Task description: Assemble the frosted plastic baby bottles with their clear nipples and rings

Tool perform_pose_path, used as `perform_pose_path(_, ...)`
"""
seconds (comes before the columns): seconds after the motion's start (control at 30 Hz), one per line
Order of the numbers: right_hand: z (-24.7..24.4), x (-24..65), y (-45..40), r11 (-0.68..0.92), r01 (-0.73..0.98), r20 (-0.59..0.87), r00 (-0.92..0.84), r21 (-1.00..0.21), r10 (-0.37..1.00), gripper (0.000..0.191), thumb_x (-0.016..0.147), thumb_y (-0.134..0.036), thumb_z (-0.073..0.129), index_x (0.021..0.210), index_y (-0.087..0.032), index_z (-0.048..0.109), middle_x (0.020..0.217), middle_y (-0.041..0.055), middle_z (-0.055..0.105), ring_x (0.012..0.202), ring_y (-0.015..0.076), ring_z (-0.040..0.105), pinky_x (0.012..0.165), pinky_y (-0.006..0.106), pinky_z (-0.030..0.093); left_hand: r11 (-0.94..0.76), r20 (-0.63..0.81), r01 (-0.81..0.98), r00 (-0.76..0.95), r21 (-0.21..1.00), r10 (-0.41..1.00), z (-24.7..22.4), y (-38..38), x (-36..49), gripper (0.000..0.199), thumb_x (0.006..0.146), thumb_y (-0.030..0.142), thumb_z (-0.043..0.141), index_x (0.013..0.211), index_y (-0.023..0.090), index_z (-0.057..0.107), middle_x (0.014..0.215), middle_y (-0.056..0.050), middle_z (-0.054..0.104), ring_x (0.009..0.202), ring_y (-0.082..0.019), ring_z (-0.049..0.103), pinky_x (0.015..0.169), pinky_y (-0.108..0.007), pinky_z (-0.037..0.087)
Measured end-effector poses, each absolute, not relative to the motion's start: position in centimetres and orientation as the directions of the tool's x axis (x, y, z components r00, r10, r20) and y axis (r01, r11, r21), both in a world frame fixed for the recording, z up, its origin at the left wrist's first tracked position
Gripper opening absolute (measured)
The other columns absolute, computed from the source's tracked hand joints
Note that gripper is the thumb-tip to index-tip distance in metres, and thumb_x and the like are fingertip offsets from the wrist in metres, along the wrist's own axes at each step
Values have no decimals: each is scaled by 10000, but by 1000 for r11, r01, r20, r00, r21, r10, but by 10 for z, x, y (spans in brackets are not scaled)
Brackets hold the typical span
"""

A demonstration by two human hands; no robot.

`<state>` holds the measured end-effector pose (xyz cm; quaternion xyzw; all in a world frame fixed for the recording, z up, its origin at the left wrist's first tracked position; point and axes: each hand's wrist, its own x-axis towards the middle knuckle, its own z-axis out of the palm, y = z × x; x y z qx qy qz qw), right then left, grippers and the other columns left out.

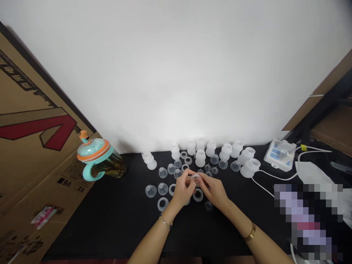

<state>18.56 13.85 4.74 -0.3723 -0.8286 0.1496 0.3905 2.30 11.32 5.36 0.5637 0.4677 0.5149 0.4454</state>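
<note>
My left hand point(183, 187) and my right hand point(214, 189) meet over the middle of the table, fingers pinched around a translucent white collar ring point(196, 176). Fingers hide much of this ring, and I cannot tell if another part sits inside it. Just below my hands lies another collar ring point(198, 195). Clear dome caps point(162, 189) are spread to the left, with a loose ring point(162, 204) near them. Beyond my fingers are small clear teats point(214, 170) and more dome caps point(223, 164). Squat white bottles point(200, 158) stand upright behind these parts.
A large jug with a turquoise lid point(95, 148) stands at the left against a printed cardboard box point(35, 146). On the right are a white power strip point(279, 154) with cables and a pixelated patch. A white wall point(176, 73) rises behind the black table point(110, 227).
</note>
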Motion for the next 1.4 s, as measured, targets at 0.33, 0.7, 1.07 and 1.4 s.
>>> perform_pose_path(0.33, 47, 186, 139, 669, 509, 533, -408, -541, 742, 376, 1046, -385, 393, 1202, -162, 653, 796, 53, 757, 628, 162, 701, 563, 223, 496, -162, 161, 112, 15, 981, 987, 55, 114, 23, 113, 892, 280, 535, 923, 180, 576, 571, 39, 606, 428, -94, 517, 433, -179, 381)
perform_pose_path(0.7, 50, 184, 139, 572, 481, 478, -316, -664, 820, 339, 1016, -387, 468, 1241, -178, 612, 820, 25, 737, 574, 132, 653, 565, 221, 500, -185, 186, 49, -15, 981, 982, 54, 108, 30, 280, 987, 445, 467, 1077, 189, 537, 604, 41, 577, 488, -118, 547, 489, -213, 421)
perform_pose_path(1.07, 50, 184, 138, 527, 440, 435, -298, -727, 850, 242, 980, -343, 507, 1128, -197, 630, 888, 37, 721, 607, 139, 637, 541, 227, 486, -129, 137, 165, -41, 978, 990, 53, 107, 34, 349, 982, 495, 457, 1146, 198, 539, 562, 56, 544, 443, -121, 515, 450, -205, 392)
perform_pose_path(1.4, 51, 184, 137, 521, 409, 425, -307, -749, 851, 206, 975, -318, 500, 1083, -209, 636, 835, 17, 702, 601, 133, 630, 565, 221, 485, -197, 221, 267, -61, 943, 973, 48, 111, 31, 273, 955, 435, 526, 1017, 187, 624, 669, -2, 670, 577, -134, 593, 550, -214, 451)
